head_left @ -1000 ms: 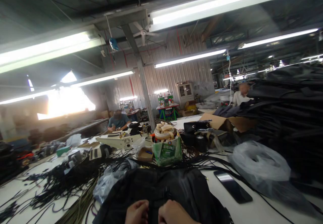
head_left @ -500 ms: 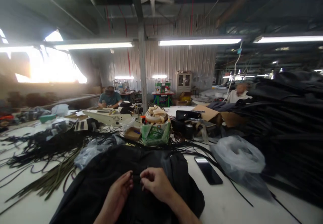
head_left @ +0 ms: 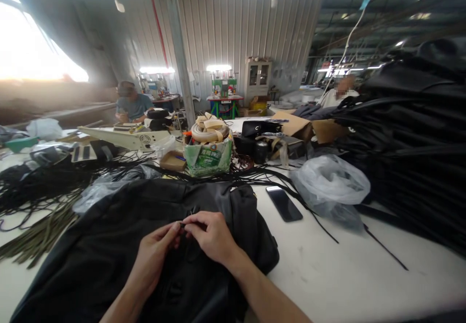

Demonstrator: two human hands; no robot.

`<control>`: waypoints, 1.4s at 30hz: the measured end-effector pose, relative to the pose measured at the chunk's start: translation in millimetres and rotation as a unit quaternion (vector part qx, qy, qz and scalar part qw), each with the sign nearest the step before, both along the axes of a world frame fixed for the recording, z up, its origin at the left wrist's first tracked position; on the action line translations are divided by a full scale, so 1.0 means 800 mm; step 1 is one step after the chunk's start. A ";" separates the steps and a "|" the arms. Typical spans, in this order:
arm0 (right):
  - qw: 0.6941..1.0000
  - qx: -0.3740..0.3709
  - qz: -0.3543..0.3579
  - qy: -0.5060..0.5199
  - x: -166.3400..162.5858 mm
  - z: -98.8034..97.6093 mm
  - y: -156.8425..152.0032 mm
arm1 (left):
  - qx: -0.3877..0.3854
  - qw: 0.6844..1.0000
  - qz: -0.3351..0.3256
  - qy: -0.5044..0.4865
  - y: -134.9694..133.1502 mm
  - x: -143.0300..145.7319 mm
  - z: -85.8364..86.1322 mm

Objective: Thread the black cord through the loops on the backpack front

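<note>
A large black bag [head_left: 98, 245], seemingly a backpack, lies across the white table in front of me. Over its middle, my left hand [head_left: 157, 250] pinches a small dark piece [head_left: 182, 225] between thumb and forefinger. Fingers of my right hand [head_left: 211, 238] are pinched at the same spot, tips touching those of the left. The piece looks like a cord end or small fitting; its exact kind is too small to make out. A thin black loop shows on the bag just beyond the fingertips.
Right of the bag lie a phone [head_left: 284, 203] and a clear plastic bag [head_left: 331, 182]. A green box [head_left: 208, 157] with rolled webbing stands behind. Olive cords [head_left: 40, 235] spread at left; a black fabric pile [head_left: 407, 153] rises at right. Two people sit farther back.
My view has tipped down and turned a little. My hands, which were slightly apart, have come together at the fingertips on the small dark piece.
</note>
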State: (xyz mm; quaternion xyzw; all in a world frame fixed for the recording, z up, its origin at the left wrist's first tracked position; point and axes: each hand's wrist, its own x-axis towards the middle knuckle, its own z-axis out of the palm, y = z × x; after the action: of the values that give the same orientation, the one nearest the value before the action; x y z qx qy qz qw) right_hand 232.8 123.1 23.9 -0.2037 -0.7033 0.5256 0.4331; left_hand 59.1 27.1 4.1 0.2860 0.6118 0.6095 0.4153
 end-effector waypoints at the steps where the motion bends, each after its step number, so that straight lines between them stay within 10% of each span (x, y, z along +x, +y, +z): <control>1: 1.000 -0.007 -0.003 -0.001 0.000 0.000 0.001 | -0.004 1.000 0.003 0.003 0.001 0.001 0.001; 13: 0.994 0.106 -0.016 -0.037 0.002 0.000 0.000 | -0.013 0.999 -0.031 0.017 -0.003 0.006 0.013; 42: 0.999 0.041 -0.023 -0.028 0.004 -0.002 0.003 | -0.006 0.987 -0.067 0.143 -0.001 0.006 0.006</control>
State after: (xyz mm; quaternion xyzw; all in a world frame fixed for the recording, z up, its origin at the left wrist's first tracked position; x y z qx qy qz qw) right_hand 236.1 125.8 22.5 -0.2165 -0.7311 0.4806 0.4333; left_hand 64.2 26.3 9.1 0.4083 0.6481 0.5294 0.3647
